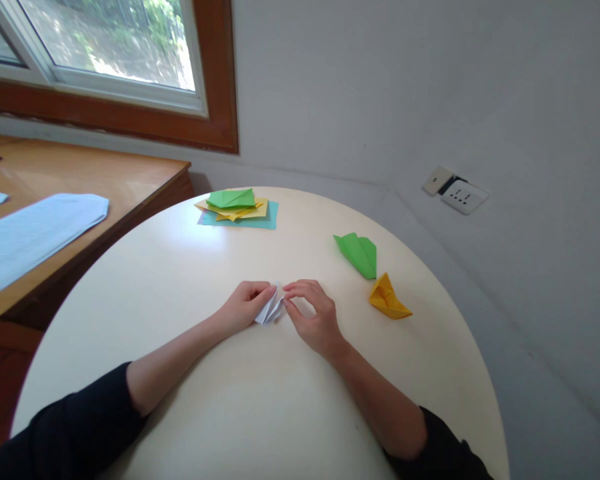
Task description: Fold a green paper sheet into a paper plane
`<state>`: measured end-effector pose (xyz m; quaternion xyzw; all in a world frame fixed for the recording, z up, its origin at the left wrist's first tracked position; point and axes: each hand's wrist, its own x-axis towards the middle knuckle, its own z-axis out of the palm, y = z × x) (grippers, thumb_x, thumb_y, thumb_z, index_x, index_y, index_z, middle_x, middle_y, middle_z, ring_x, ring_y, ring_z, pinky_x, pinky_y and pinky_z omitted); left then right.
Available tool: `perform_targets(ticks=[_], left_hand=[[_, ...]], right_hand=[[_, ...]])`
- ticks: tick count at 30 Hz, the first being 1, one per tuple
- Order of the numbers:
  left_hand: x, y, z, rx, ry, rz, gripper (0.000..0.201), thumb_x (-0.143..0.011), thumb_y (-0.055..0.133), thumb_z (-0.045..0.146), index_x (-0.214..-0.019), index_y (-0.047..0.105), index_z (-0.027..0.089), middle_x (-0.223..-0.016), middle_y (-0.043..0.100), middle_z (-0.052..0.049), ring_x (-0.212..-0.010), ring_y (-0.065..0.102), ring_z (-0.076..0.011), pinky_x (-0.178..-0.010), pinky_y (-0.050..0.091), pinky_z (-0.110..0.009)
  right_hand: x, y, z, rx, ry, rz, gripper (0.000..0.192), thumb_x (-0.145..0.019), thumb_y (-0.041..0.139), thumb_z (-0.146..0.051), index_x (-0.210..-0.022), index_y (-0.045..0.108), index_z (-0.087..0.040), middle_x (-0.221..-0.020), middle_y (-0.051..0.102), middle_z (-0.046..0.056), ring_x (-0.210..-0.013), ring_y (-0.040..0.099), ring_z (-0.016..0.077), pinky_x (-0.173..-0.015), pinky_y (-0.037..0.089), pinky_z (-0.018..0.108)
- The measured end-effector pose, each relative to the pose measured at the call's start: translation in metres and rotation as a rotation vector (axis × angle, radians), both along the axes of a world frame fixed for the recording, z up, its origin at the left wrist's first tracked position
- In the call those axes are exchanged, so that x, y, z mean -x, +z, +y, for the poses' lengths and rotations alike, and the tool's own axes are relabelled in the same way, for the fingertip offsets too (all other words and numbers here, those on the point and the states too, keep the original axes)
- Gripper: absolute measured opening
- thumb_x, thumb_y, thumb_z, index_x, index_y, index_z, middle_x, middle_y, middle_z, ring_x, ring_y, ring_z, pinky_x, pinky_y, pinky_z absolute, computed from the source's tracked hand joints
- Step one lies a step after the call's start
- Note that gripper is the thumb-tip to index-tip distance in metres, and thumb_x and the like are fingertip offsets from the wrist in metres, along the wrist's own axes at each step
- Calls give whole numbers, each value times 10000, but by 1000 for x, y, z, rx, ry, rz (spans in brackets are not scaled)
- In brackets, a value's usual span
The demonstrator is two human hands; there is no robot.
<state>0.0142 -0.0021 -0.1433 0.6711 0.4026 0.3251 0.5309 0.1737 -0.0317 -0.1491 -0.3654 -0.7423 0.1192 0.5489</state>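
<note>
A small piece of folded white paper [269, 311] stands between my two hands, over the middle of the round table. My left hand [244, 304] grips its left side, thumb on the near face and the fingers curled behind. On the other side, my right hand [314, 315] pinches the paper's right edge between thumb and index finger, the remaining fingers bent. Creases and layered flaps show in the paper, though its full shape is partly hidden by my fingers. To the right lie a green folded paper [359, 253] and a yellow paper boat [388, 298].
At the round white table's [180, 267] far side sits a stack of coloured paper [265, 220] with a green folded piece [231, 199] on top. A wooden desk [145, 167] with white sheets [45, 233] adjoins on the left. The wall socket [463, 195] is right.
</note>
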Motion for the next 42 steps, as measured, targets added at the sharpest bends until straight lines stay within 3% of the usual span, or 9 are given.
perform_targets(ticks=[7,17,26,35,42], left_hand=[[1,0,-1,-7,4,5,485,-777,427,578,-540,411,155,-483,330,52,-469,306,-65,-433,236,-199],[-1,-3,-3,-11,-54,-108,405,-764,515,519,-619,465,144,-558,427,38,-525,372,-77,-481,294,-199],[-3,-4,-2,-34,5,-121,366,-767,526,482,-640,467,144,-572,428,40,-549,402,-85,-525,334,-215],[-3,-4,-2,-168,152,-88,279,-782,546,406,-721,545,134,-647,551,-13,-621,501,-116,-582,404,-231],[-3,-3,-5,-230,101,-60,232,-792,562,361,-762,583,131,-740,625,-55,-731,583,-150,-703,483,-279]], right_hand=[[1,1,0,20,-61,-22,105,-778,552,-120,-770,579,-221,-719,630,9,-700,574,151,-652,490,298],[0,-4,1,107,-46,16,153,-798,563,-155,-908,632,-236,-788,658,23,-652,568,137,-607,495,282],[0,-2,4,77,-80,41,79,-759,595,-153,-725,628,-216,-708,612,21,-684,561,151,-579,466,277],[-2,-9,7,339,28,193,70,-775,595,-243,-762,652,-205,-752,681,36,-680,606,154,-653,500,303],[-2,-13,11,576,103,404,130,-681,685,-319,-711,665,-194,-696,691,29,-641,632,159,-641,532,307]])
